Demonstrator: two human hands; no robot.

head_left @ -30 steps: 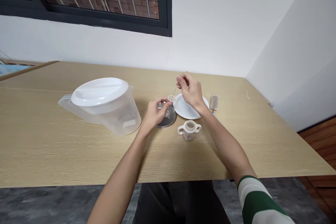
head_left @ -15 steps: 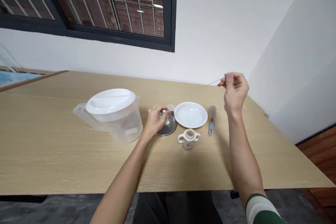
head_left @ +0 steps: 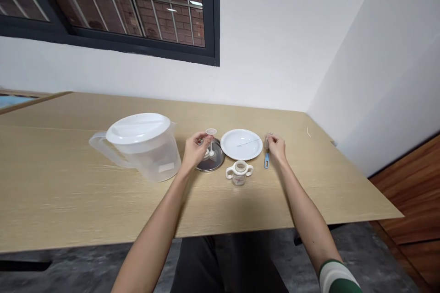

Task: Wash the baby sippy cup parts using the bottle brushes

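My left hand (head_left: 195,149) pinches a small translucent piece with a round top (head_left: 211,132), held over the round metal tray (head_left: 220,162). White small parts (head_left: 211,152) show on or just above that tray, partly hidden by my fingers. In my right hand (head_left: 276,145) is a thin wire-like rod (head_left: 250,142), slanting left across the white plate (head_left: 227,143). That hand hovers at or over the brush with a blue handle (head_left: 266,160), covering part of its bristle head. A two-handled baby bottle (head_left: 239,175) stands uncapped in front of the plate.
A large translucent pitcher (head_left: 151,155) with a white lid stands at left. A thin white curved strip (head_left: 308,132) lies on the wooden table (head_left: 343,183) near its right back edge. The wall and a barred window (head_left: 137,4) rise behind.
My right hand has come down and left with the rod, from raised in the air to beside the plate. My left hand still pinches the translucent piece. The view has shifted slightly right.
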